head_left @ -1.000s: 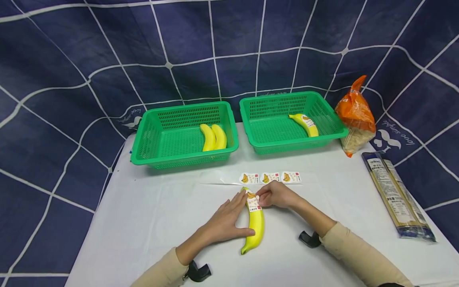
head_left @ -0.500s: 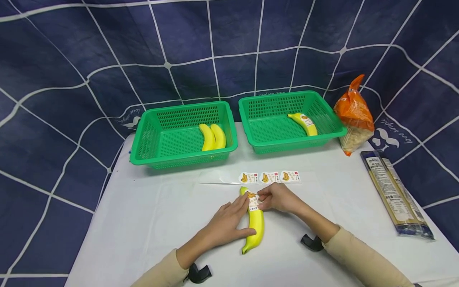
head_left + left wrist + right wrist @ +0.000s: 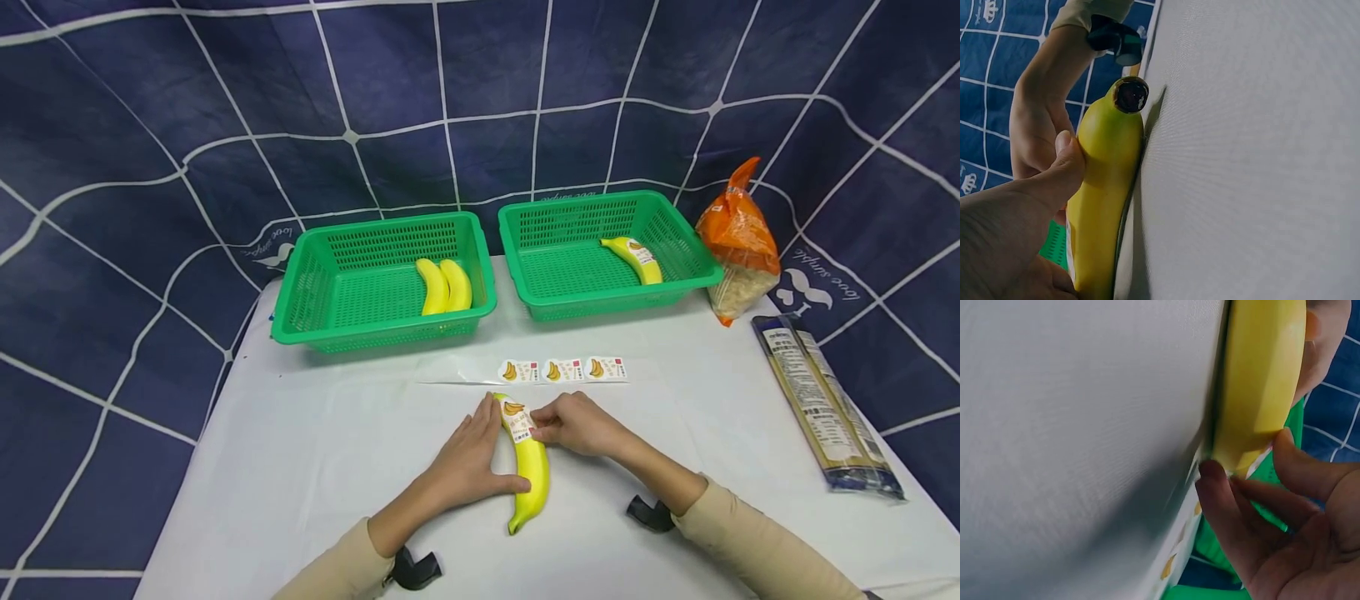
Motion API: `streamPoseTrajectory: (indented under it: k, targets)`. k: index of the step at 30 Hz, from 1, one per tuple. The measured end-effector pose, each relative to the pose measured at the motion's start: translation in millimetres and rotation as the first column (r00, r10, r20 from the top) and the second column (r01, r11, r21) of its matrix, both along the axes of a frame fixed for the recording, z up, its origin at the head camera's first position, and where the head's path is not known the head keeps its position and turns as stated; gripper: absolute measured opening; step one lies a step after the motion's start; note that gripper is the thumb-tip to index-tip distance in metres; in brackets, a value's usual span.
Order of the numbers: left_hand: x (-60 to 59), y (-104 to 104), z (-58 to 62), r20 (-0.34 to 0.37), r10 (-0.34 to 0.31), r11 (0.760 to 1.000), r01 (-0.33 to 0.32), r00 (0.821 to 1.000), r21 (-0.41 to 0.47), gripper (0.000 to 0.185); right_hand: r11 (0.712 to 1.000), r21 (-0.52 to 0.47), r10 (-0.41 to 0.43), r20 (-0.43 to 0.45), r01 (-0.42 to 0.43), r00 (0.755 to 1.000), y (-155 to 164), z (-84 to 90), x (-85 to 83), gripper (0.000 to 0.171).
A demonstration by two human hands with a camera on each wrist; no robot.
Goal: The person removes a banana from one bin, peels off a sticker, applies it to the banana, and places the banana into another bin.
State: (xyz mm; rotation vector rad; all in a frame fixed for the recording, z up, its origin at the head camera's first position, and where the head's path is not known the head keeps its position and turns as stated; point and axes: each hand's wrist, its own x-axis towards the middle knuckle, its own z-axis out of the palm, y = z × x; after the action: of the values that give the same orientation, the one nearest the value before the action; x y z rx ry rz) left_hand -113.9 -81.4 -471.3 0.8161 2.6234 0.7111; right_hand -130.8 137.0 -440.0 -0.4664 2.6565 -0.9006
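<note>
Spreading across the whole scene: white tablecloth (image 3: 315, 450), backed by a navy cloth with a white grid. Standing side by side at its far edge, two green mesh baskets, the left basket (image 3: 315, 300) holding two plain bananas (image 3: 446, 286), the right basket (image 3: 558, 275) holding one labelled banana (image 3: 636, 257). Leaning beside the right basket, an orange snack bag (image 3: 738, 237); lying nearer along the right edge, a long noodle packet (image 3: 821, 404). Stretched between baskets and hands, a clear backing strip carrying three banana stickers (image 3: 562, 370). Lying lengthwise in the near middle of the cloth, a yellow banana (image 3: 528, 467) wearing a white label (image 3: 519, 421) near its far end. Resting against its left side, left hand (image 3: 468, 462), fingers straight along the fruit and thumb pressed to the peel, steadying rather than gripping. Meeting it from the other side, right hand (image 3: 577, 423), fingertips (image 3: 1219, 487) pinching the label's edge against the banana.
</note>
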Motion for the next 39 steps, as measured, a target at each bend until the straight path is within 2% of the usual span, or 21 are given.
streamPoseTrajectory:
  k: [5, 11, 16, 23, 30, 34, 39]
  targets:
    - [-1.6, 0.6, -0.5, 0.031, 0.010, 1.000, -0.010, 0.999, 0.007, 0.127, 1.000, 0.003, -0.007, -0.048, 0.007, 0.999, -2.0, 1.9, 1.1, 0.048]
    - [-2.7, 0.4, -2.0, 0.064, -0.005, 0.999, 0.003, 0.998, 0.035, 0.125, 0.999, -0.015, 0.048, -0.024, -0.049, 0.999, -2.4, 0.6, 2.5, 0.035]
    - [-3.0, 0.0, -3.9, 0.094, -0.014, 0.998, 0.008, 0.995, 0.056, 0.125, 0.995, 0.020, 0.102, -0.022, -0.101, 0.995, -1.7, 0.4, 4.0, 0.038]
    - [-5.4, 0.0, -5.1, 0.086, -0.014, 0.999, 0.010, 0.996, 0.050, 0.125, 0.996, -0.034, 0.081, -0.008, -0.082, 0.997, 2.8, 1.9, 0.8, 0.045]
    - [-6.1, -1.2, -5.6, 0.086, -0.018, 0.999, 0.014, 0.996, 0.046, 0.126, 0.994, -0.024, 0.106, -0.007, -0.106, 0.994, 2.9, -3.5, 2.9, 0.049]
    - [-7.0, -1.5, -5.7, 0.089, -0.016, 0.999, 0.012, 0.996, 0.050, 0.126, 0.997, -0.048, 0.066, 0.001, -0.066, 0.998, 3.0, -4.9, -1.4, 0.052]
    - [-7.6, -0.9, -5.0, 0.090, -0.019, 0.999, 0.014, 0.996, 0.050, 0.126, 0.993, -0.099, -0.051, 0.085, 0.060, 0.995, 4.9, -7.4, -13.2, 0.047]
